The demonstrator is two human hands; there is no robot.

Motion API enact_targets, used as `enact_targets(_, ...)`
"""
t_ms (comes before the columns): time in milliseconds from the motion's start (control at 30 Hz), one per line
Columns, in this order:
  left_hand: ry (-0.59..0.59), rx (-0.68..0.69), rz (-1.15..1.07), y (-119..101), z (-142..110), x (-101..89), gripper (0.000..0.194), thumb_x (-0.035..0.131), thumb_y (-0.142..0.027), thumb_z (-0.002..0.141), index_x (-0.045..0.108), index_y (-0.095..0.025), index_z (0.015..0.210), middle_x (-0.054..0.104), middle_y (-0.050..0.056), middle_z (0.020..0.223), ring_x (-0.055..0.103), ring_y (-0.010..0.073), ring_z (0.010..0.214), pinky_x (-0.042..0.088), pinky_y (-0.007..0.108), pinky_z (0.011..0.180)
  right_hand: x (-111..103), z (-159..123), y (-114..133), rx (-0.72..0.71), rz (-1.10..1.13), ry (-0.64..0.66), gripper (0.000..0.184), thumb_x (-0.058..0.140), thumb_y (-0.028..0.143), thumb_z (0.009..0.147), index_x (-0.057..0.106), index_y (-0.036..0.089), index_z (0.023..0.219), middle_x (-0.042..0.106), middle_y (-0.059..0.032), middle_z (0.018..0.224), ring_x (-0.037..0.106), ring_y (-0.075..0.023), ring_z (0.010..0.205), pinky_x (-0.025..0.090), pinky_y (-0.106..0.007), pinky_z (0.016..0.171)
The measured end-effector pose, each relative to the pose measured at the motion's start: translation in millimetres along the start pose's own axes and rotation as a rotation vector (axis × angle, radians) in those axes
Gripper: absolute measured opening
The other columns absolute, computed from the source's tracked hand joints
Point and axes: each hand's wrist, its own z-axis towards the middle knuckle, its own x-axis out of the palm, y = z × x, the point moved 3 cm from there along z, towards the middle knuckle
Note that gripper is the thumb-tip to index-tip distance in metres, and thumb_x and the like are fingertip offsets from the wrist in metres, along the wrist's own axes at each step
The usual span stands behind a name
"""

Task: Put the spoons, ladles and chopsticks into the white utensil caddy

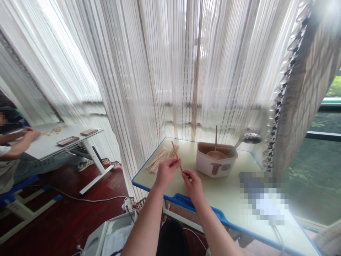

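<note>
Both my hands are over a pale desk with a blue rim (149, 188). My left hand (165, 171) is closed round a thin wooden chopstick (176, 153) that slants up and away from it. My right hand (193, 183) pinches the lower end of the same chopstick. A pile of several more chopsticks (160, 159) lies on the desk just beyond my left hand. To the right stands a white and brown utensil holder (214, 166) with a wooden spoon, a single stick and a slotted metal ladle (247, 138) in it.
String curtains (170, 71) hang right behind the desk. At the far left another person (16, 142) sits with a hand on a white table (50, 142) bearing small trays. Cables and a power strip (127, 205) lie on the dark red floor. A blurred patch covers the desk's right part.
</note>
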Motion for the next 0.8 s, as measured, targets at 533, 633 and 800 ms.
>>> enact_targets(533,-0.003,0.001,0.133,20,-11,9.3,0.018,0.065,-0.028,0.069,0.070,-0.017,0.082,0.069,0.007,0.082,0.064,0.0186,0.077,0.052,0.031,0.074,-5,2,7,-0.021,0.003,0.000,0.022,0.046,0.031,0.085,0.063,0.018,0.086,0.063,-0.0066,0.082,0.058,-0.0162,0.074,0.046,-0.027,0.064)
enact_targets(633,-0.015,0.007,0.065,5,0,25.4,0.020,0.065,-0.030,0.070,0.070,-0.017,0.084,0.070,0.007,0.084,0.064,0.0182,0.077,0.052,0.030,0.074,-26,14,24,-0.058,-0.056,-0.025,0.021,0.046,0.031,0.084,0.063,0.018,0.085,0.063,-0.0069,0.082,0.058,-0.0163,0.073,0.047,-0.027,0.064)
enact_targets(800,0.018,-0.015,-0.228,-29,36,74.7,0.030,0.067,-0.032,0.068,0.068,-0.015,0.092,0.070,0.007,0.084,0.064,0.0166,0.072,0.054,0.030,0.069,-85,58,65,-0.054,-0.237,0.000,0.019,0.051,0.031,0.080,0.065,0.019,0.083,0.066,-0.0068,0.079,0.060,-0.0173,0.068,0.046,-0.027,0.061)
